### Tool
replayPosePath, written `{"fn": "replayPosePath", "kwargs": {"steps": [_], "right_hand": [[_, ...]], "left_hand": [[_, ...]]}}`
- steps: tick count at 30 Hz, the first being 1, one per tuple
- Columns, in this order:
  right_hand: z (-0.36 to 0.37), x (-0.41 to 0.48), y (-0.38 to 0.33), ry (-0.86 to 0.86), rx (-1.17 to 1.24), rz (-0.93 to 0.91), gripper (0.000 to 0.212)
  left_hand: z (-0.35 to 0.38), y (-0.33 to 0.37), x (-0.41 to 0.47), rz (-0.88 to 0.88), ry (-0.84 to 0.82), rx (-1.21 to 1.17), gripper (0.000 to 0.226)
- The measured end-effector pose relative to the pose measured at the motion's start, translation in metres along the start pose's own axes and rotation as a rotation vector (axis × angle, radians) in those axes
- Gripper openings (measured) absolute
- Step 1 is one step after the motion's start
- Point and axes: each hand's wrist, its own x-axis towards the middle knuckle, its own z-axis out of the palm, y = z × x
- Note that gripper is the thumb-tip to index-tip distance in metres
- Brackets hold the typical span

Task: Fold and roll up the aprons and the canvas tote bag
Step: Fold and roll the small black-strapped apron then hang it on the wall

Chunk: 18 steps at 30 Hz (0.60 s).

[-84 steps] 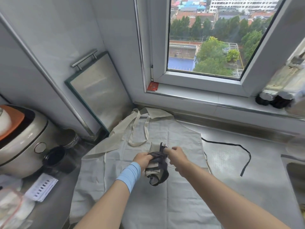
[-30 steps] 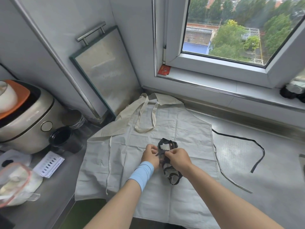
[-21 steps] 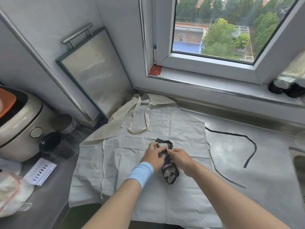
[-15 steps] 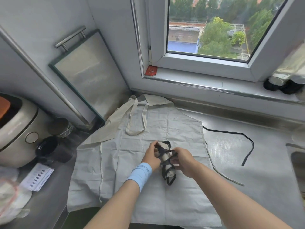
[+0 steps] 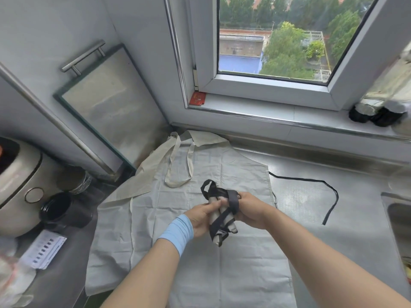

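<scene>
A small rolled beige apron bundle (image 5: pixel 219 216) bound with black straps is held above the counter. My left hand (image 5: pixel 201 216), with a blue wristband, grips the roll from the left. My right hand (image 5: pixel 250 210) holds it from the right with a black strap looped over the fingers. Under them a pale grey apron (image 5: pixel 169 218) lies spread flat, its black tie (image 5: pixel 311 181) trailing to the right. A cream canvas tote bag (image 5: pixel 155 165) with its handles lies partly under the apron's top left.
A rice cooker (image 5: pixel 15 183), a black jar (image 5: pixel 60 207) and a metal cup (image 5: pixel 75 178) stand at left, with a card (image 5: pixel 44 247) near the counter edge. A steel board (image 5: pixel 106 107) leans on the wall. A sink (image 5: pixel 398 223) is at right, dark jars (image 5: pixel 375 112) on the windowsill.
The black straps have been wound further round the roll, and the bundle has turned more upright between my hands. The camera view has shifted slightly.
</scene>
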Motion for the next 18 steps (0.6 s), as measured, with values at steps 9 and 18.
{"fn": "replayPosePath", "kwargs": {"steps": [9, 18], "right_hand": [[-0.005, 0.035, -0.088, 0.238, -0.447, 0.075, 0.015], [0.051, 0.062, -0.156, 0.311, -0.032, -0.050, 0.012]], "left_hand": [[0.007, 0.070, 0.011, 0.185, 0.362, -0.024, 0.039], [-0.004, 0.133, -0.002, 0.190, 0.650, -0.125, 0.031]]}}
